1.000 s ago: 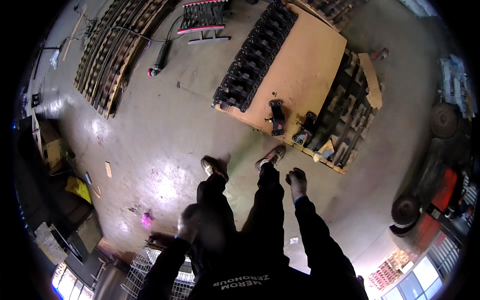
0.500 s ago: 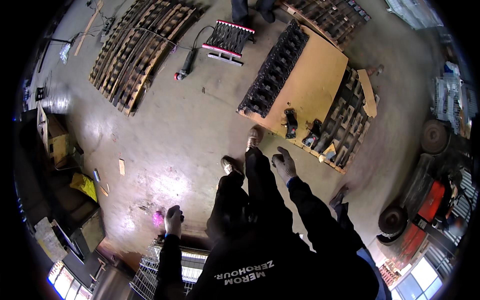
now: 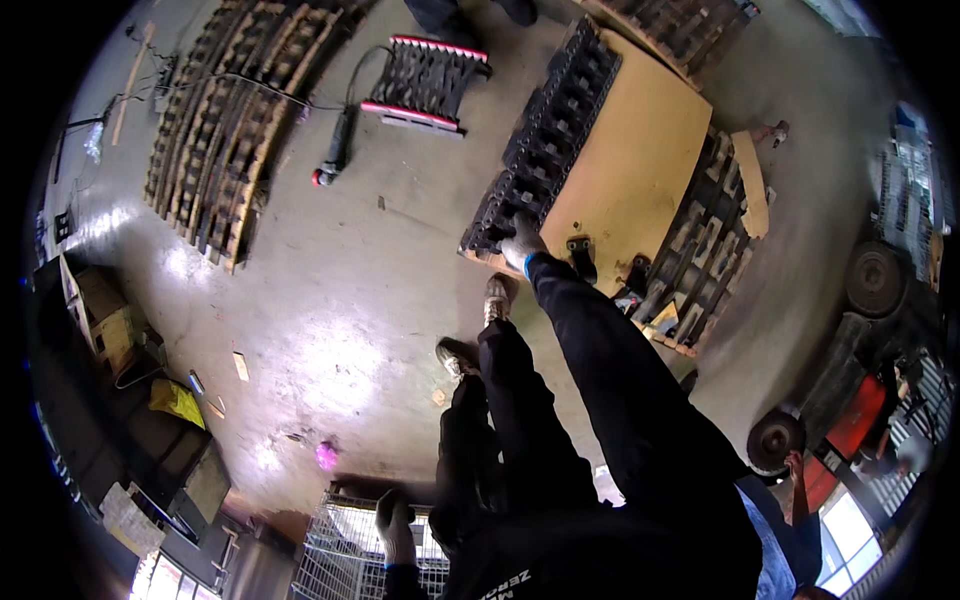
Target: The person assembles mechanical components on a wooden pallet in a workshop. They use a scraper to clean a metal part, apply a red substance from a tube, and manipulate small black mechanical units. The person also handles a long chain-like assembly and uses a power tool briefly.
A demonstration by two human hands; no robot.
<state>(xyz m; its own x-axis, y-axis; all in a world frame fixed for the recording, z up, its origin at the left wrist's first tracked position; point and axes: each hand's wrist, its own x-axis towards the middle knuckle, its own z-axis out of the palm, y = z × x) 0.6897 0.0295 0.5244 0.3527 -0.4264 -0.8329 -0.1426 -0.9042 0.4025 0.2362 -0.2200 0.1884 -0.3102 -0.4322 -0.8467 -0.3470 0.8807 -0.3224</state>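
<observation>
My right hand (image 3: 522, 243), in a grey glove, reaches to the near end of a row of black metal parts (image 3: 553, 142). Its fingers overlap the nearest part, and their dark tips blend into it, so I cannot tell how firmly they close. The row lies along the left edge of a tan board (image 3: 635, 150) on a pallet. Two separate black brackets rest by the board's near edge, one black bracket (image 3: 581, 260) just right of my right wrist. Low over a wire basket (image 3: 340, 550), my gloved left hand (image 3: 396, 525) hangs with fingers curled, nothing visible in it.
An angle grinder (image 3: 335, 150) lies on the floor by a black rack (image 3: 425, 85) with red edges. Slatted pallets (image 3: 235, 120) stand far left. A red and black wheeled machine (image 3: 850, 400) is at right. Another person (image 3: 790, 520) is at lower right; another's legs (image 3: 440, 15) show at the top.
My right hand has moved forward and left, from above the floor to the black parts. My left hand has dropped back toward the wire basket. The view has shifted as well.
</observation>
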